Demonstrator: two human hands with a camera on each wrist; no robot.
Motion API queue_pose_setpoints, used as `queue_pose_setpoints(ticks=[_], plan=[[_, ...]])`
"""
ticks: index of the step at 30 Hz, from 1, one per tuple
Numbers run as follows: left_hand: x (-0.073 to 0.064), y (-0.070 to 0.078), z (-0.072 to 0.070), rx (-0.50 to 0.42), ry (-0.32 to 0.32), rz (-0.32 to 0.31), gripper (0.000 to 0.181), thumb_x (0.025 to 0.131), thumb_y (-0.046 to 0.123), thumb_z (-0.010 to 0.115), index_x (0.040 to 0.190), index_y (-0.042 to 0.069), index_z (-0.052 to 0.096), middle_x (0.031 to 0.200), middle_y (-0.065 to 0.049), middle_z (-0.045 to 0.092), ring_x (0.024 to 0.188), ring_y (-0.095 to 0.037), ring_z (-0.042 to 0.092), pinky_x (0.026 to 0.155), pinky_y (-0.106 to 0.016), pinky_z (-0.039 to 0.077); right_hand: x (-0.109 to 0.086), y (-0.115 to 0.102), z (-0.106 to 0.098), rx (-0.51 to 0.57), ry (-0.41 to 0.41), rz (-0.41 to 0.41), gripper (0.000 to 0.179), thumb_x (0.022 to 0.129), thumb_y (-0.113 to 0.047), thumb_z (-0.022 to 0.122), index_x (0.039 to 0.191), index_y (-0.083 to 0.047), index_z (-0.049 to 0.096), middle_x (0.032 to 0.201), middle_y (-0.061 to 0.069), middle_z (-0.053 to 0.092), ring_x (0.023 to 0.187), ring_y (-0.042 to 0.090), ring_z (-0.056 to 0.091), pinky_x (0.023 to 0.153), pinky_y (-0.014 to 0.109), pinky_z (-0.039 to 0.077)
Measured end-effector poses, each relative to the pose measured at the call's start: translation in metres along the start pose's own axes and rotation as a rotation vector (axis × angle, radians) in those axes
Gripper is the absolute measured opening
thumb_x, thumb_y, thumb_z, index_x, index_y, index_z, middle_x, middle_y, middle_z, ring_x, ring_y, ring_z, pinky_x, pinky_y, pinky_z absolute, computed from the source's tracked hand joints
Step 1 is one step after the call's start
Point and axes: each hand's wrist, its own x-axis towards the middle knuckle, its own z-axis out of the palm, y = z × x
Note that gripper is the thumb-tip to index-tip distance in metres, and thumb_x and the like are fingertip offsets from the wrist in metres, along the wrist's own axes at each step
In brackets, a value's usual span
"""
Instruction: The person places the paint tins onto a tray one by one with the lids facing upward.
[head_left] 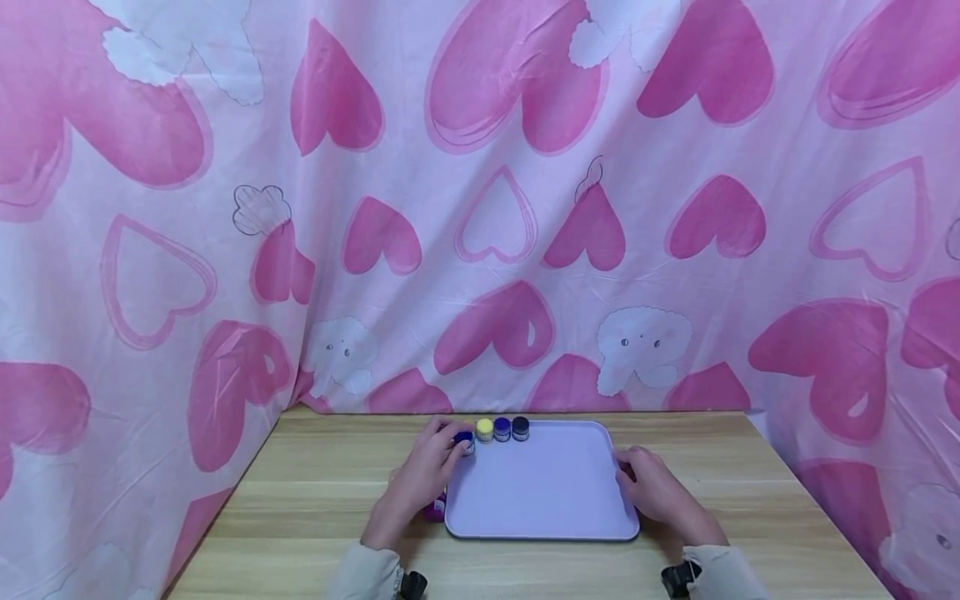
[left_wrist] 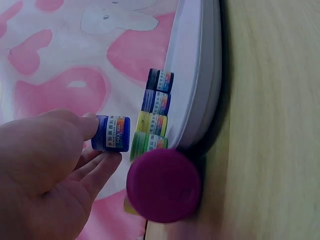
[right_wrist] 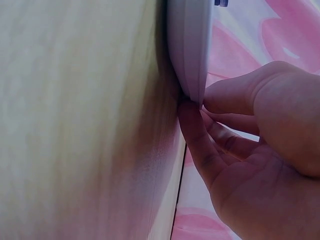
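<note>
My left hand (head_left: 426,468) pinches a small blue paint jar (left_wrist: 111,134) between thumb and fingers, over the far left corner of the lilac tray (head_left: 543,487). Along the tray's far edge stand a black paint jar (head_left: 521,428), a purple-blue one (head_left: 502,429) and a yellow one (head_left: 484,430). A green paint jar (left_wrist: 145,143) ends this row in the left wrist view; in the head view my left hand hides it. With thumb and fingertips, my right hand (head_left: 654,483) pinches the tray's right rim (right_wrist: 192,55).
A jar with a magenta lid (left_wrist: 164,185) stands on the wooden table (head_left: 315,500) just left of the tray. Something yellow (left_wrist: 131,206) shows partly behind it. Past the table's far edge hangs a pink heart-patterned cloth (head_left: 495,325), which also covers both sides.
</note>
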Motion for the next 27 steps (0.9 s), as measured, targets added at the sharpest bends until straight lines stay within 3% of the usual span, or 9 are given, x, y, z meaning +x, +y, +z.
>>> queue_pose_setpoints(ticks=[6,14,20,27], plan=[[0.006,0.004,0.006,0.010,0.011,0.029,0.029,0.110,0.022,0.064,0.137,0.013,0.072,0.131,-0.006,0.063,0.117,-0.019,0.065,0.106,-0.042,0.061,0.001,-0.001,0.000,0.000,-0.007,0.011,0.044,0.104,-0.004,0.067,0.145,0.013,0.059,0.118,0.017,0.071,0.099,0.018,0.066,0.094,0.047,0.066],[0.011,0.009,0.014,0.026,0.029,0.083,0.027,0.108,0.018,0.067,0.133,0.012,0.073,0.125,-0.006,0.063,0.110,-0.019,0.066,0.097,-0.040,0.063,0.002,0.001,0.000,-0.002,-0.015,0.017,0.046,0.104,-0.005,0.067,0.146,0.012,0.059,0.120,0.017,0.072,0.101,0.019,0.067,0.096,0.048,0.065],[0.014,0.010,0.022,0.033,0.023,0.100,0.024,0.107,0.017,0.068,0.131,0.014,0.074,0.124,-0.005,0.065,0.112,-0.019,0.066,0.099,-0.040,0.062,0.002,0.001,0.000,-0.003,-0.011,0.011,0.046,0.104,-0.004,0.067,0.146,0.012,0.059,0.119,0.017,0.072,0.101,0.019,0.067,0.096,0.049,0.065],[0.016,0.008,0.030,0.047,0.020,0.132,0.024,0.105,0.012,0.070,0.129,0.009,0.075,0.125,-0.011,0.064,0.112,-0.024,0.067,0.101,-0.042,0.062,0.002,0.001,0.000,0.003,-0.013,0.015,0.046,0.104,-0.004,0.067,0.147,0.012,0.058,0.120,0.017,0.071,0.101,0.018,0.067,0.096,0.049,0.065]])
